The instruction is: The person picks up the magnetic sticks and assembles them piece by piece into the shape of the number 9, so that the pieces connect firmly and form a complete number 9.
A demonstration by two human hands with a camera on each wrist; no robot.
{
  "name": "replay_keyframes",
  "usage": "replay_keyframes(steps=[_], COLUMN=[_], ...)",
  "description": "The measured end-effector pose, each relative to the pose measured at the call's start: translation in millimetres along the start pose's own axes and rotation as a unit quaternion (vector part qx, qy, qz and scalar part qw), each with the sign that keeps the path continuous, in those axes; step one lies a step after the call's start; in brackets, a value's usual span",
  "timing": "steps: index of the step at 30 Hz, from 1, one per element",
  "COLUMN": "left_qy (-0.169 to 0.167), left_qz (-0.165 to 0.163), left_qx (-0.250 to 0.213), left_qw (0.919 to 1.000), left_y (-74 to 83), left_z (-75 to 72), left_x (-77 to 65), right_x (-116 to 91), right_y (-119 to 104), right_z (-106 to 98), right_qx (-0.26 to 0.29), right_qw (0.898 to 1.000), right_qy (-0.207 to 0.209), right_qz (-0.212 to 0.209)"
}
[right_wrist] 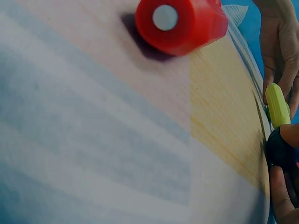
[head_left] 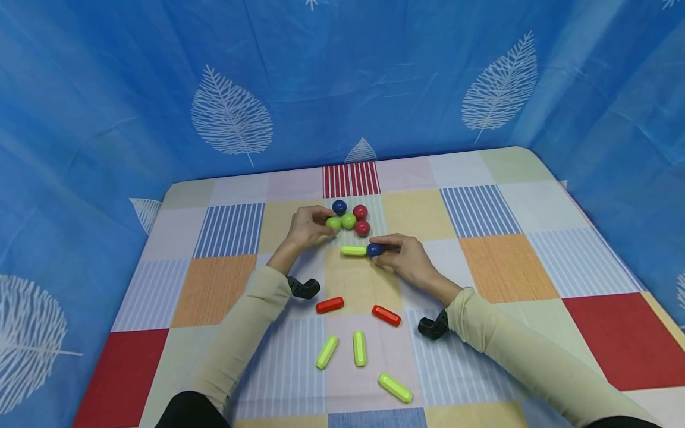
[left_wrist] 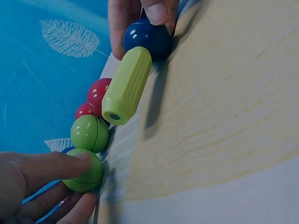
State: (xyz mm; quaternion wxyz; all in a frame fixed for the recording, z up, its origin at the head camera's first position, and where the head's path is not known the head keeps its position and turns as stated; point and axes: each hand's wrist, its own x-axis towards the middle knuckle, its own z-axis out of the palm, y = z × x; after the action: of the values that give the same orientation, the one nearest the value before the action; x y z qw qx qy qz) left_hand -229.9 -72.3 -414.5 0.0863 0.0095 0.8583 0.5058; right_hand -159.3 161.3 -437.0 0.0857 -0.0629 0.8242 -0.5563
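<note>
My right hand point(head_left: 404, 257) pinches a dark blue ball point(head_left: 374, 250) between thumb and fingers. A yellow-green ribbed rod point(head_left: 354, 251) juts out leftward from that ball, its free end showing a small dark disc in the left wrist view. Farther back, my left hand point(head_left: 310, 224) has thumb and fingers around a green ball point(left_wrist: 86, 172). This ball sits at the left of a cluster with a second green ball point(head_left: 349, 222), two red balls point(head_left: 360, 212) and another blue ball point(head_left: 339, 207).
Nearer the front lie two red rods point(head_left: 329, 305) and three yellow-green rods point(head_left: 360, 348), spread apart on the patchwork cloth point(head_left: 225, 291). A blue curtain point(head_left: 342, 77) with white leaf prints hangs behind the table and along both sides.
</note>
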Motion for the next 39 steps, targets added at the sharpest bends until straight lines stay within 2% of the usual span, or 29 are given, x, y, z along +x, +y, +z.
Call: replay_keyframes(steps=[8, 14, 20, 25, 31, 39], left_qy=[0.0, 0.012, 0.012, 0.0, -0.021, -0.04], left_qz=[-0.007, -0.013, -0.01, 0.009, 0.026, 0.043], left_qx=[-0.02, -0.023, -0.019, -0.011, 0.0, 0.012], left_qw=[0.9998, 0.9996, 0.9997, 0.9999, 0.9994, 0.9982], left_y=[-4.5, -8.5, -12.7, -14.7, -18.7, -22.1], left_z=[-3.8, -12.2, -23.5, -30.1, -27.1, -18.8], left_x=[-3.3, -8.0, -23.8, -41.3, -56.6, -66.2], right_x=[-0.1, 1.6, 1.7, 1.6, 1.0, 1.4], right_y=[1.1, 1.5, -1.0, -2.0, -2.0, -1.0], right_z=[1.1, 0.1, -1.1, -3.0, -3.9, -1.4], right_qx=[-0.006, -0.026, -0.023, -0.03, -0.028, -0.014], right_qw=[1.0, 1.0, 1.0, 0.999, 0.999, 1.0], right_qy=[-0.003, -0.002, -0.005, -0.004, -0.01, -0.022], right_qz=[-0.003, -0.006, -0.007, -0.02, -0.014, -0.012])
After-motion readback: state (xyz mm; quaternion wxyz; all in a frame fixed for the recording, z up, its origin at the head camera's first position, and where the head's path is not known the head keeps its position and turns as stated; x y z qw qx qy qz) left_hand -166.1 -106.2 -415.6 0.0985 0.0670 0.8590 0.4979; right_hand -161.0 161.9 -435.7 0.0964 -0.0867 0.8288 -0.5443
